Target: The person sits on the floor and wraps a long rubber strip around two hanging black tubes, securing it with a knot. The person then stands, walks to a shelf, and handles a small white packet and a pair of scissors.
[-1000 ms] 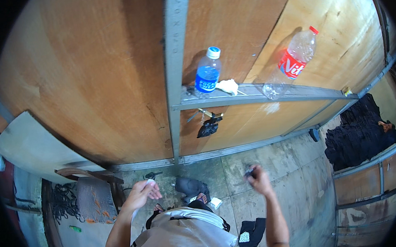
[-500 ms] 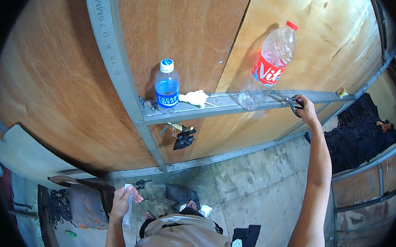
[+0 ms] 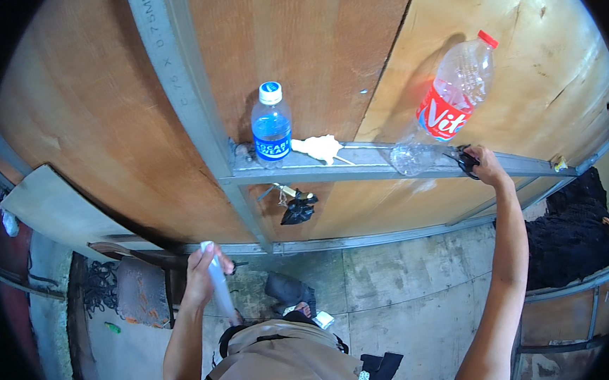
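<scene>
My left hand (image 3: 199, 276) is closed around a long, narrow strip of whitish see-through plastic (image 3: 221, 289), which hangs down in front of my clothes. My right hand (image 3: 487, 166) reaches far out to a metal ledge and grips the black handles of a pair of scissors (image 3: 466, 162). The scissors' blades point left along the ledge, close to the base of a large clear bottle (image 3: 446, 99) with a red cap and red label. That bottle leans to the right against the plywood wall.
Farther left on the ledge (image 3: 366, 168) stand a small blue-labelled bottle (image 3: 271, 125) and a crumpled cream-coloured thing (image 3: 321, 148). A black plastic bag (image 3: 299, 209) hangs below. Dark cloth (image 3: 569, 235) lies at right; a grey panel (image 3: 59, 214) leans at left.
My left hand has risen with the plastic strip, which now tilts more. My right hand stays at the scissors on the ledge. The whole view has shifted slightly.
</scene>
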{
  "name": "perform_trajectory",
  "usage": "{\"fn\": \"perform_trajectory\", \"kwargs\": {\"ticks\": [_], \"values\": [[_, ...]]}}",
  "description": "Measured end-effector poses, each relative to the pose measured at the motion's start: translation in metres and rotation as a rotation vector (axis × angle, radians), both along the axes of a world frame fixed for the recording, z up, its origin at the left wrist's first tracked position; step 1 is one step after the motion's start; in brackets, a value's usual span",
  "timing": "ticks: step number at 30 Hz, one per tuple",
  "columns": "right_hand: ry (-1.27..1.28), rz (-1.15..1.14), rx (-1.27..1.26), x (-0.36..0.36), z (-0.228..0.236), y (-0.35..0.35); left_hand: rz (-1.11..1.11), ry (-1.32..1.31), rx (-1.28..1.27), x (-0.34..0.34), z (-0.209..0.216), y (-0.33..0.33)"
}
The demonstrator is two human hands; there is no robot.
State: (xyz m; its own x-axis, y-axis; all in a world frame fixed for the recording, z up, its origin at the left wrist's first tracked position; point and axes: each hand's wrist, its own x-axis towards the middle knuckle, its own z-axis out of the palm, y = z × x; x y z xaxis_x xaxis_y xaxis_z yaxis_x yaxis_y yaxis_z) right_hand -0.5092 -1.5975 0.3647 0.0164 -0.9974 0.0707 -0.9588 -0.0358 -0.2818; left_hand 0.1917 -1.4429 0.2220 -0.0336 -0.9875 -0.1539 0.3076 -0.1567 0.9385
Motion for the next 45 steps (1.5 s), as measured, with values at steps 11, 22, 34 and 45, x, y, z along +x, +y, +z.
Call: {"fn": "perform_trajectory", "kwargs": {"ticks": [11,22,34,45], "values": [[-0.015,-0.098,-0.515,0.070,0.010,0.047,0.207,0.386,0.038,-0.036,0.009,-0.038],[-1.007,0.120,0.377,0.490,-0.167,0.220,-0.025,0.599,0.123,-0.037,-0.023,-0.047],[-0.923,-0.515,0.167,0.678,-0.205,0.327,-0.357,0.564,0.514,0.032,-0.089,0.004],[-0.852,-0.934,0.028,0.770,-0.230,0.443,-0.716,0.384,0.757,0.071,-0.141,0.130]]}}
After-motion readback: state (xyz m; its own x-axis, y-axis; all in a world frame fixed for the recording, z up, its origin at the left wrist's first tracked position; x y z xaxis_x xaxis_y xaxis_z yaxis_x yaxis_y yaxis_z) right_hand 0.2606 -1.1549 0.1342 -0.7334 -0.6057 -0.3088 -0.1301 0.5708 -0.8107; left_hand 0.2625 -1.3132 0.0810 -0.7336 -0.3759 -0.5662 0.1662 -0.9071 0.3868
